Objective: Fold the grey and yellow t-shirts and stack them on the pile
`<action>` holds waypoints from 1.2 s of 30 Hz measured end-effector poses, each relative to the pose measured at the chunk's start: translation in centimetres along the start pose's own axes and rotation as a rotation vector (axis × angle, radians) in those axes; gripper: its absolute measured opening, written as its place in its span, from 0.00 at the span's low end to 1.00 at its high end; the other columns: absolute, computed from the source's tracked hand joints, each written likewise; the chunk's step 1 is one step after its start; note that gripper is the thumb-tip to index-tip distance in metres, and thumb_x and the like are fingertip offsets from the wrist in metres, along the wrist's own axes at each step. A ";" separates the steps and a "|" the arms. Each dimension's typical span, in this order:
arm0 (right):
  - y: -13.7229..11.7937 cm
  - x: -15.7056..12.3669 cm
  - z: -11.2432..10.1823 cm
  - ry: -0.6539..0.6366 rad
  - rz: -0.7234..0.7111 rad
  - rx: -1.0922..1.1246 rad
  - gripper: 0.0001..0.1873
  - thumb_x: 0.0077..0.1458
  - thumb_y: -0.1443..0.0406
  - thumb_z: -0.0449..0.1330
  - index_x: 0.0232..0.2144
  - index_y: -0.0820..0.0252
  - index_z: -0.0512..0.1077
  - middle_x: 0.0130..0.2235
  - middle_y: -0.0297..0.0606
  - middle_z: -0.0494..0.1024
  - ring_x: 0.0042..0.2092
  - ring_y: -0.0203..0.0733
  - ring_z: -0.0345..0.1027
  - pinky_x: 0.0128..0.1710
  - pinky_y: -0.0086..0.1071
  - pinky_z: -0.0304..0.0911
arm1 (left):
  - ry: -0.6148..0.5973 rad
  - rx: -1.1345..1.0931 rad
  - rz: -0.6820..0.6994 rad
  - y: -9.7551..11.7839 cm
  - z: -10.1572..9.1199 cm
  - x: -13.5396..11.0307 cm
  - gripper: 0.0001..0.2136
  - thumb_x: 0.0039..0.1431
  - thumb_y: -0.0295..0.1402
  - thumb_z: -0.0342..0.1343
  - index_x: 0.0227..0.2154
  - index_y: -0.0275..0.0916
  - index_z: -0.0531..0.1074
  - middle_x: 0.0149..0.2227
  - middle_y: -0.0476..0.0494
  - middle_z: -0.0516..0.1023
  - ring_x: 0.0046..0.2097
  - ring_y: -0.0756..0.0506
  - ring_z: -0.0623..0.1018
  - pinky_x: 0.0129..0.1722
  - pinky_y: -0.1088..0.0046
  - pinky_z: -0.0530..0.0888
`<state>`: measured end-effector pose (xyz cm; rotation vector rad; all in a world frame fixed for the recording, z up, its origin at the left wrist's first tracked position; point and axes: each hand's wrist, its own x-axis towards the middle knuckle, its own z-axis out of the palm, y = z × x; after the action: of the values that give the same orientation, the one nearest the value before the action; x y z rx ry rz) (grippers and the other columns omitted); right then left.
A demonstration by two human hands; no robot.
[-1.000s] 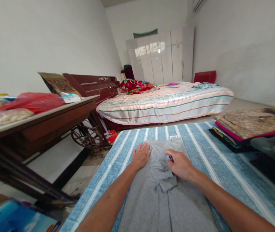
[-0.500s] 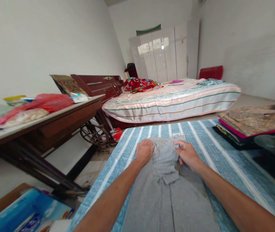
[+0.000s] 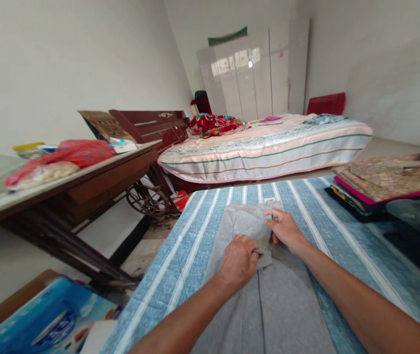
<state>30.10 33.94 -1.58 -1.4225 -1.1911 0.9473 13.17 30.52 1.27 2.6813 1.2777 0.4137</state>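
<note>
Off the edge comes the left hand (image 3: 240, 260), fingers now closed on the grey garment's (image 3: 287, 307) inner flap (image 3: 265, 260), while the right hand (image 3: 285, 231), just apart, pinches higher up, so both work the folded layer on the striped sheet (image 3: 195, 228).
</note>
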 end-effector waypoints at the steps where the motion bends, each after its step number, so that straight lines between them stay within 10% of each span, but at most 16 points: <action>1: 0.1 0.1 -0.1 0.003 0.000 -0.011 0.17 0.46 0.66 0.52 0.40 0.63 0.69 0.11 0.20 0.59 0.11 0.33 0.57 0.10 0.23 0.47 | 0.042 -0.035 0.010 -0.3 0.0 -0.2 0.07 0.51 0.23 0.51 0.30 0.38 0.73 0.33 0.44 0.74 0.39 0.44 0.71 0.41 0.69 0.68; 16: -0.5 0.2 -1.8 -0.182 0.048 -0.482 0.11 0.44 0.71 0.52 0.27 0.58 0.74 0.12 0.27 0.65 0.13 0.34 0.58 0.14 0.27 0.50 | 0.008 0.090 0.140 -1.1 -0.4 -4.4 0.08 0.56 0.22 0.44 0.30 0.38 0.68 0.32 0.43 0.71 0.38 0.45 0.69 0.38 0.69 0.67; 24: -2.6 -0.7 -2.2 -0.025 -0.072 -0.921 0.09 0.50 0.61 0.55 0.27 0.58 0.74 0.33 0.46 0.77 0.38 0.51 0.70 0.33 0.36 0.58 | -0.014 0.014 0.164 -0.5 -1.5 -5.0 0.05 0.55 0.26 0.49 0.30 0.39 0.70 0.37 0.44 0.73 0.41 0.45 0.70 0.43 0.68 0.68; 31: -3.7 -3.5 1.4 -0.214 -0.513 -1.066 0.11 0.56 0.63 0.52 0.35 0.61 0.72 0.39 0.44 0.75 0.45 0.47 0.66 0.45 0.37 0.55 | 0.124 -0.016 -0.002 -3.2 -1.4 -2.5 0.09 0.57 0.28 0.46 0.34 0.39 0.72 0.41 0.43 0.76 0.46 0.44 0.73 0.49 0.67 0.68; 36: -1.7 -4.3 2.8 -0.270 -0.498 -1.028 0.21 0.55 0.52 0.53 0.44 0.60 0.70 0.45 0.46 0.72 0.50 0.50 0.61 0.48 0.39 0.53 | 0.001 0.158 -0.114 -5.2 -0.8 2.0 0.18 0.61 0.31 0.42 0.51 0.31 0.65 0.57 0.34 0.65 0.59 0.42 0.63 0.58 0.66 0.60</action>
<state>26.22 30.31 -0.58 -1.6244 -2.2927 0.1251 10.28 35.38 1.11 2.7160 1.5144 0.3114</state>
